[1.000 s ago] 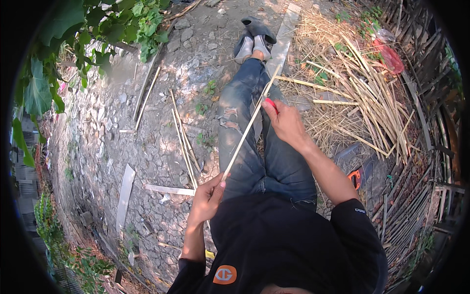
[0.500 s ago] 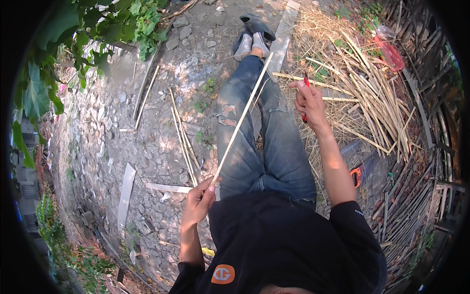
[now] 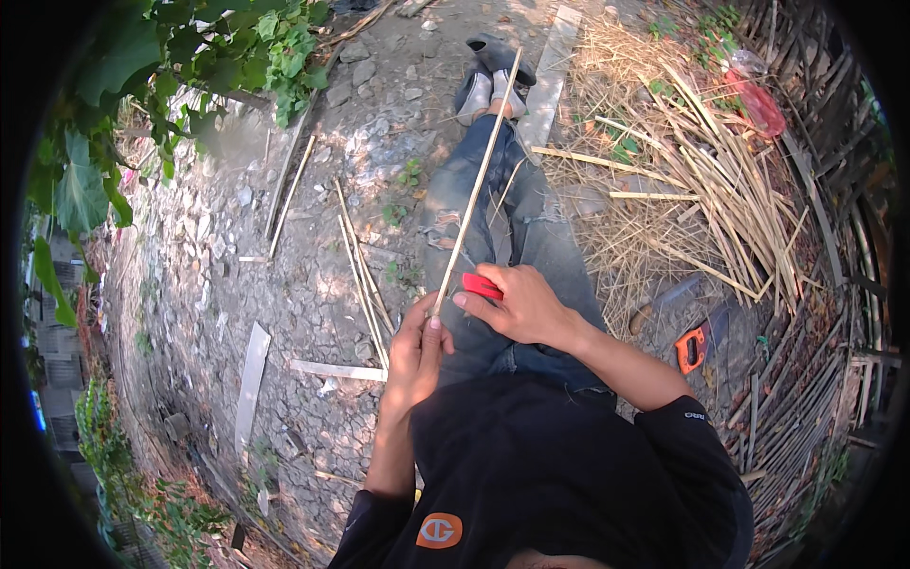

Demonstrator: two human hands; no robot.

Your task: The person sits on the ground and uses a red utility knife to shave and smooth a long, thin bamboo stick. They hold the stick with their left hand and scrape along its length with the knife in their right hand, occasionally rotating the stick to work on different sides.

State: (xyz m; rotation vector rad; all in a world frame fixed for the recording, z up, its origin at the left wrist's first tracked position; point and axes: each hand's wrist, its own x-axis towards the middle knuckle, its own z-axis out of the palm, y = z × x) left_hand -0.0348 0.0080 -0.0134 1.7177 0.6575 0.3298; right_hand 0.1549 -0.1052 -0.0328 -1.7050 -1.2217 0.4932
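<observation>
Green leaves (image 3: 142, 85) are hanging over the far left side, above the stony ground (image 3: 218, 284). A flat pale board (image 3: 251, 365) is lying on the stones, and a few thin sticks (image 3: 360, 266) are lying near it.

The person is sitting with legs in blue jeans (image 3: 531, 228) stretching out to grey shoes (image 3: 483, 81). The left hand (image 3: 415, 356) is closing around the near end of a long thin bamboo strip (image 3: 474, 185). The strip is pale yellow, straight and very narrow. It is running from the left hand up over the jeans, and its far end is reaching past the shoes.

Just to the right, the right hand (image 3: 517, 305) is gripping a small tool with a red handle (image 3: 482, 285). The tool is sitting right beside the strip, close to the left hand. Its blade is too small to make out.

Further right, a big heap of bamboo strips and dry straw (image 3: 701, 190) is covering the ground. An orange-handled tool (image 3: 690, 349) is lying by the person's right arm. A reddish plastic bottle (image 3: 754, 100) is lying at the top right.
</observation>
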